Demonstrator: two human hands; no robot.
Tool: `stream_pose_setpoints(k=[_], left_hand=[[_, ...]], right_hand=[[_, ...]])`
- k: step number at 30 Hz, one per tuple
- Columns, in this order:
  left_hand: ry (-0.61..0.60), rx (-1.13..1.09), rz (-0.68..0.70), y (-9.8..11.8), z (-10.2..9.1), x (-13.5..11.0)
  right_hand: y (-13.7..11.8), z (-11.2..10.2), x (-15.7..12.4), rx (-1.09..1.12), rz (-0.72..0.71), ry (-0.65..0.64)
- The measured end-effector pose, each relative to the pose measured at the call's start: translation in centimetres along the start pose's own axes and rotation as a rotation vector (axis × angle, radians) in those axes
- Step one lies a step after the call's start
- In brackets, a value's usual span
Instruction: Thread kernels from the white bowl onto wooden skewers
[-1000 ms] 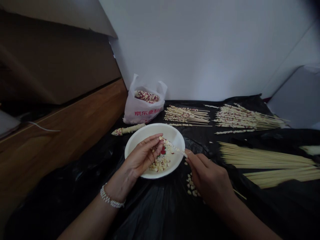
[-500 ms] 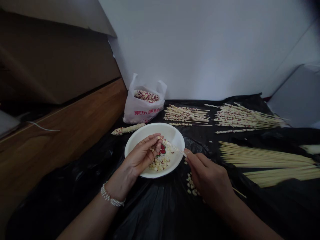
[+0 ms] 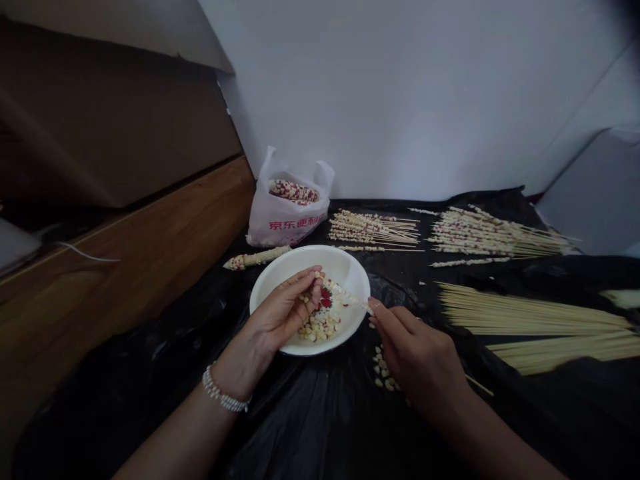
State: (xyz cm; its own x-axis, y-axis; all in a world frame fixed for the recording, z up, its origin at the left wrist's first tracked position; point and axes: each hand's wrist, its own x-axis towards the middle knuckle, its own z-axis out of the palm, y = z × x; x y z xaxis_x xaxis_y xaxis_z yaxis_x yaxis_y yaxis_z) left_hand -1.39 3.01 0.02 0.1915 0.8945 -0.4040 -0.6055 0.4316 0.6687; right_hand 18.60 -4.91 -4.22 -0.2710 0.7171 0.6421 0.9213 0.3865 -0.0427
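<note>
A white bowl (image 3: pixel 285 265) sits on the black plastic sheet and holds loose pale and red corn kernels (image 3: pixel 320 325). Over the bowl, my right hand (image 3: pixel 417 353) grips a thin bamboo skewer (image 3: pixel 345 295) strung with kernels. My left hand (image 3: pixel 283 311), a bead bracelet on its wrist, pinches a kernel at the skewer's far tip with closed fingers. The skewer's bare end sticks out behind my right hand.
A white plastic bag (image 3: pixel 290 207) holds a red-and-white corn cob; another cob (image 3: pixel 256 258) lies beside the bowl. Two piles of kernel-loaded skewers (image 3: pixel 373 229) (image 3: pixel 493 233) lie at the back. Bare skewers (image 3: pixel 535 327) lie right. Spilled kernels (image 3: pixel 381 370) sit by my right hand.
Almost nothing differs. My left fingers have shifted slightly at the skewer's tip; the right hand holds still.
</note>
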Motion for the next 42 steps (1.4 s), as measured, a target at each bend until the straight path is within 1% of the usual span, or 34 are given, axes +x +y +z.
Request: stream_pose_setpoints(k=[3, 12, 19, 23, 27, 31, 35, 42], left_hand=[[-0.007, 0.005, 0.004, 0.02, 0.00, 0.07], [0.003, 0.015, 0.019, -0.04, -0.08, 0.17], [0.033, -0.004, 0.025, -0.03, 0.07, -0.02], [0.027, 0.007, 0.024, 0.02, 0.16, -0.09], [0.001, 0.021, 0.025, 0.00, -0.01, -0.03], [-0.028, 0.033, -0.004, -0.06, -0.23, 0.00], [-0.060, 0.021, -0.067, 0.01, -0.25, -0.09], [-0.087, 0.058, -0.100, -0.22, -0.08, -0.36]], right_hand=[[-0.02, 0.00, 0.00, -0.005, -0.004, 0.017], [-0.04, -0.14, 0.03, -0.044, -0.025, 0.011], [-0.12, 0.00, -0.05, -0.022, -0.017, 0.015], [-0.25, 0.06, -0.15, 0.006, -0.004, 0.004], [-0.31, 0.13, -0.22, 0.016, -0.010, 0.026], [-0.33, 0.21, -0.32, 0.042, -0.016, 0.033], [-0.35, 0.29, -0.45, 0.056, -0.012, 0.030], [-0.52, 0.35, -0.43, 0.068, -0.016, 0.039]])
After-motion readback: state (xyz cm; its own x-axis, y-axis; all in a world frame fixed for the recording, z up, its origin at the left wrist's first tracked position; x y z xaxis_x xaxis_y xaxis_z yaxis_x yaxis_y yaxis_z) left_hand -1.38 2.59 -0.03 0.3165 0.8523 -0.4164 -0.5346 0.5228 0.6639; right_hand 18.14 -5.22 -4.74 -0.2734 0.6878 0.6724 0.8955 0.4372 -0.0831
